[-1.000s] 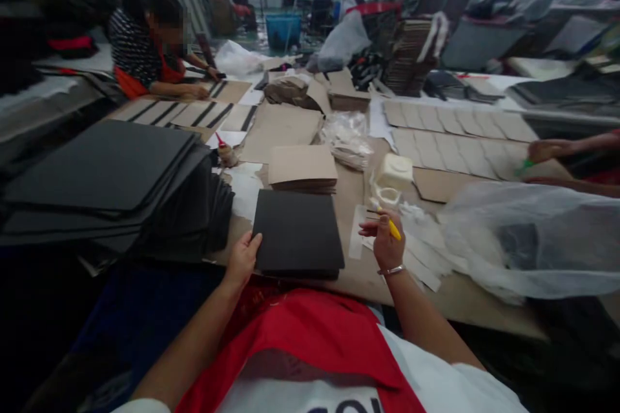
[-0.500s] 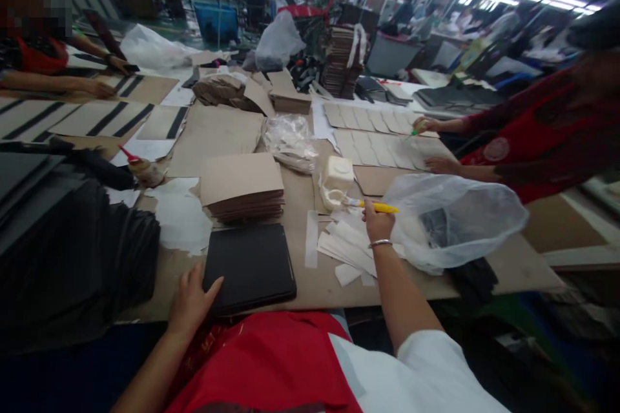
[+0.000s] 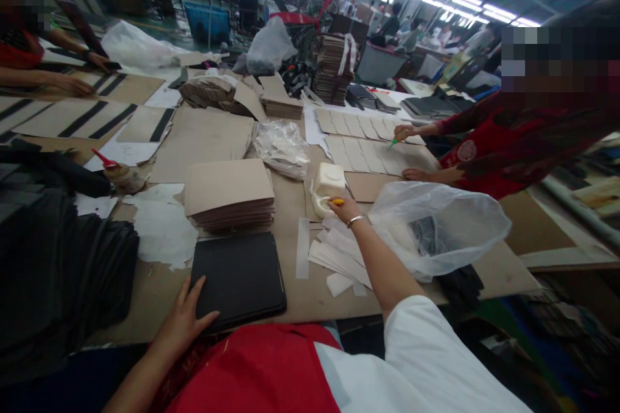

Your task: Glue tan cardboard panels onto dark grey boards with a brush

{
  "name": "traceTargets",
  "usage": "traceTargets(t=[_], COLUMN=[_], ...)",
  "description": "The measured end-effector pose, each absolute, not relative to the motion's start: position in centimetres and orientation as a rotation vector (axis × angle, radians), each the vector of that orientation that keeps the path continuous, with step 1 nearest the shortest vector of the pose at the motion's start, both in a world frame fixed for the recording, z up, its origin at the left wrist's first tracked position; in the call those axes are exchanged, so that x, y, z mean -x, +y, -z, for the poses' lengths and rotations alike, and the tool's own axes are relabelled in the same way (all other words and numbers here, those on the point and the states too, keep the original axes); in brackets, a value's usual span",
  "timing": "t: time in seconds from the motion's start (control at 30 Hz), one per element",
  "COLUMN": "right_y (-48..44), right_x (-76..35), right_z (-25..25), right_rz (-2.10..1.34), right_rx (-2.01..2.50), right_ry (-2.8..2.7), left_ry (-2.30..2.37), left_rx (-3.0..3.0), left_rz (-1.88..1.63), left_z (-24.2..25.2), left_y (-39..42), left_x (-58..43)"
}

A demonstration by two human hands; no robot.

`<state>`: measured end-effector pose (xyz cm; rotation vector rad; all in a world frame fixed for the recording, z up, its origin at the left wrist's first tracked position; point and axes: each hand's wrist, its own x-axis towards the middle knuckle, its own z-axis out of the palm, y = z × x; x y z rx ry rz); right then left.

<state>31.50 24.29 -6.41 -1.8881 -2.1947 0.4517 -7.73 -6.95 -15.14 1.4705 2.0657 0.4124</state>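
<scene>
My left hand (image 3: 185, 316) lies with fingers spread at the lower left edge of a stack of black panels (image 3: 237, 274), the fingertips resting on its top. Farther out, my right hand (image 3: 347, 211) is closed around the yellow handle of a brush (image 3: 338, 201). The brush end is hidden at the cut-open white plastic jug (image 3: 330, 177), whose contents I cannot see clearly. White paper strips (image 3: 334, 257) lie fanned out below my right forearm. Just beyond the black panels sits a stack of beige cardboard sheets (image 3: 227, 186).
Dark fabric pieces (image 3: 72, 271) are piled at the left. A clear plastic bag (image 3: 445, 226) lies to the right. A bottle with a red nozzle (image 3: 119, 174) stands at left. A co-worker's hand (image 3: 405, 132) at right holds a green-tipped tool over beige panels (image 3: 372, 155); another person works far left.
My right hand has moved to the jug, and the brush has turned so its handle points more toward me. My left hand stays at the black panels. The view has shifted slightly.
</scene>
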Motion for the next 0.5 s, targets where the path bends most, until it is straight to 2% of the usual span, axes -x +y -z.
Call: traceTargets(t=[0.3,0.5], right_y=[22.2,22.6], right_x=[-34.8,-34.4], right_z=[3.9,4.3], right_rz=[-0.591,-0.719], right_rx=[1.606,1.681], right_ry=[-2.384,-1.867], left_ry=[2.039,2.034], left_rx=[-1.433,-1.434], left_rz=[-0.523,-0.601], left_z=[14.7,15.1], left_y=[-7.0,-7.4], left_x=[8.1,8.0])
